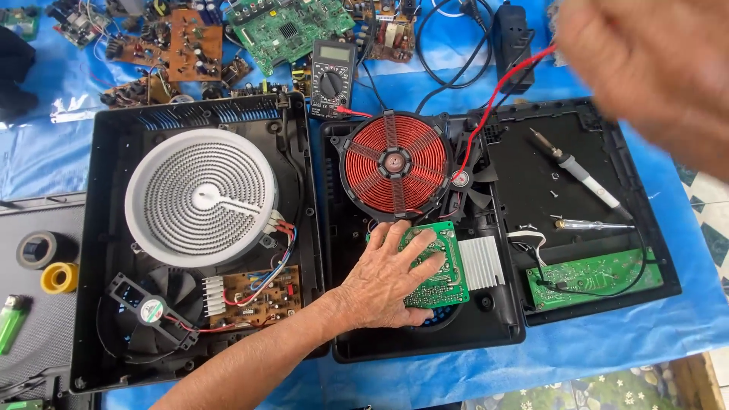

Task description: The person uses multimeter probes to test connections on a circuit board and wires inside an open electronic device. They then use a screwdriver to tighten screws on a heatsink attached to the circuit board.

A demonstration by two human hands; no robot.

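Largest first: open black cooker housing [501, 334] sits under the left hand [391, 281], a second open housing [114, 228] with a white ribbed heater disc [199, 197] well off to that hand's left. Red copper coil [392, 163] lies just beyond the left fingertips, touching nothing of the hand. Left hand is spread flat, palm down, fingers pressing on the green circuit board [440, 277]; not a closed grip, more holding it down. Board lies directly under and to the right of that hand, long axis roughly along the fingers, finned heatsink [481, 263] just beside its right edge. Right hand [645, 68] is up high, blurred, far from the board; cannot tell if it's open or closed, though a red lead [493, 99] runs toward it. Left hand is clearly nearer. Soldering iron [581, 171] lies below the right hand, multimeter [332, 76] beyond the coil.
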